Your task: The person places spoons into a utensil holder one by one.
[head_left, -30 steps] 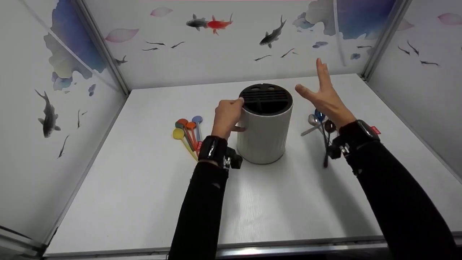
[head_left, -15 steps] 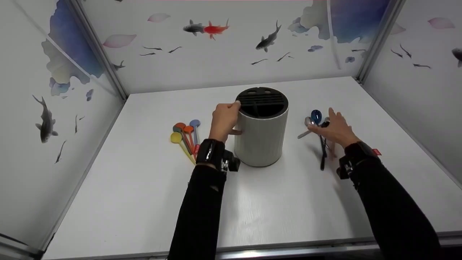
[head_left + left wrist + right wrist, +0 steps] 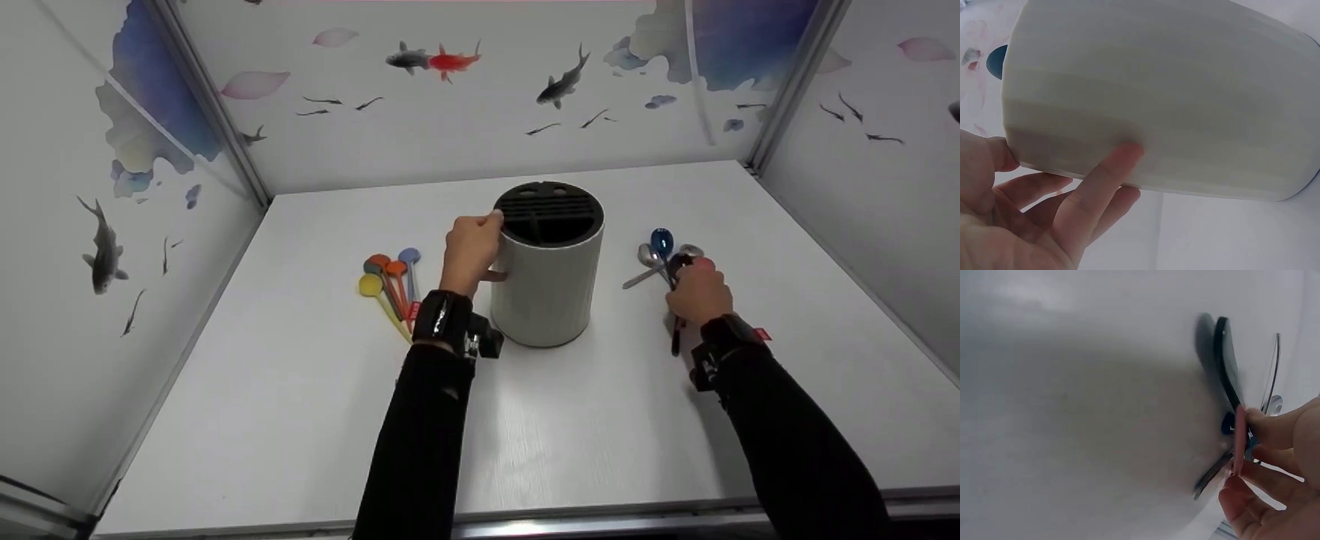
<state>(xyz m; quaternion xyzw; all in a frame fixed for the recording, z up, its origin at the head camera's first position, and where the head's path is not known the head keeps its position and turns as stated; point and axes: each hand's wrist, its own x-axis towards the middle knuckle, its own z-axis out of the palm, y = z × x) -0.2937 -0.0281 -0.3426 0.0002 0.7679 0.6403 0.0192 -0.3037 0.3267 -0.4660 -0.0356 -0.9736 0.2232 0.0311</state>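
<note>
My left hand [image 3: 471, 251] holds the side of a tall, pale round knife block [image 3: 545, 292], its fingertips at the black slotted top. In the left wrist view, the thumb [image 3: 1123, 154] presses on the smooth wall and the other fingers lie partly behind the edge. To the right, my right hand [image 3: 701, 292] is low over a bunch of spoons; one has a blue bowl [image 3: 661, 241] and another a silver bowl [image 3: 648, 255]. Thumb and fingertips pinch a pink handle [image 3: 1239, 441], seen in the right wrist view beside a dark handle [image 3: 1224, 360]. That spoon's bowl is hidden.
Several coloured spoons lie fanned out left of the block, among them a yellow spoon [image 3: 370, 285] and a light blue spoon [image 3: 409, 256]. The white table [image 3: 300, 420] has printed walls at the back and sides and a metal front edge [image 3: 540, 525].
My right hand has come down from the air beside the block onto the spoons, and its spread fingers have closed on a handle. The left hand has stayed on the block.
</note>
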